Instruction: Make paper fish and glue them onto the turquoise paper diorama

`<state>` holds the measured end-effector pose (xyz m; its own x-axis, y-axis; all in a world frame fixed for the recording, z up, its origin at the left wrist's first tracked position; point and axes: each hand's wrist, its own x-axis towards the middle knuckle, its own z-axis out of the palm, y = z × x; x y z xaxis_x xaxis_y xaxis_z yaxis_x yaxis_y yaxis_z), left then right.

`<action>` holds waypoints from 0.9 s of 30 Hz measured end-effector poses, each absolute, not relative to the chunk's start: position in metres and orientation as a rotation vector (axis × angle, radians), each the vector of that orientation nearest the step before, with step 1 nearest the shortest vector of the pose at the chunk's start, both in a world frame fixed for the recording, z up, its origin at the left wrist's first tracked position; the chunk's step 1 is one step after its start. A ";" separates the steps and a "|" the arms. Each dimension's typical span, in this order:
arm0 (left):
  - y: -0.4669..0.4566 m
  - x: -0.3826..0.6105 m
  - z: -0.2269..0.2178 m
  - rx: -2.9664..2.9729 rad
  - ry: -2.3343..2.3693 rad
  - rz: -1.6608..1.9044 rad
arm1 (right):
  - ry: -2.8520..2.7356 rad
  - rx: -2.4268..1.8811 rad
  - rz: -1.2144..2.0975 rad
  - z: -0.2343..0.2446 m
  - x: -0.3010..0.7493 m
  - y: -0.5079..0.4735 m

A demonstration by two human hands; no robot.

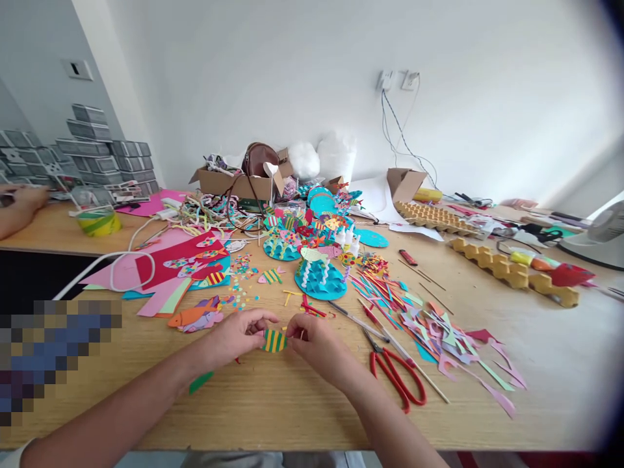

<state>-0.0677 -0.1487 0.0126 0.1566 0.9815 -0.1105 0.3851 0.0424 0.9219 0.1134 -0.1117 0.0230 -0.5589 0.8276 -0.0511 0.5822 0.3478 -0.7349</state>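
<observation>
Just above the wooden table (292,403), my left hand (236,335) and my right hand (312,341) meet on a small green paper piece with yellow stripes (273,340). Both hands pinch it, the left at its left edge, the right at its right edge. Red-handled scissors (394,374) lie just right of my right hand. An orange paper fish (190,316) on purple cut-outs lies left of my left hand. A green paper scrap (201,381) shows beside my left forearm.
Coloured paper scraps and strips (439,331) spread to the right. Teal paper discs with decorations (319,276) stand behind my hands, with red and pink sheets (180,263) and a white cable (121,260) at left. Another person's hand (19,201) rests at the far left.
</observation>
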 end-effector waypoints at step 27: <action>-0.129 -0.049 0.054 1.162 1.260 0.897 | -2.110 -0.952 0.618 0.048 0.134 -0.114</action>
<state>-0.0490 -0.1295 0.0543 0.1334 0.9638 -0.2307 0.0970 0.2189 0.9709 0.1339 -0.1139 0.0483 -0.4606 0.7820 0.4199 0.4317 0.6107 -0.6638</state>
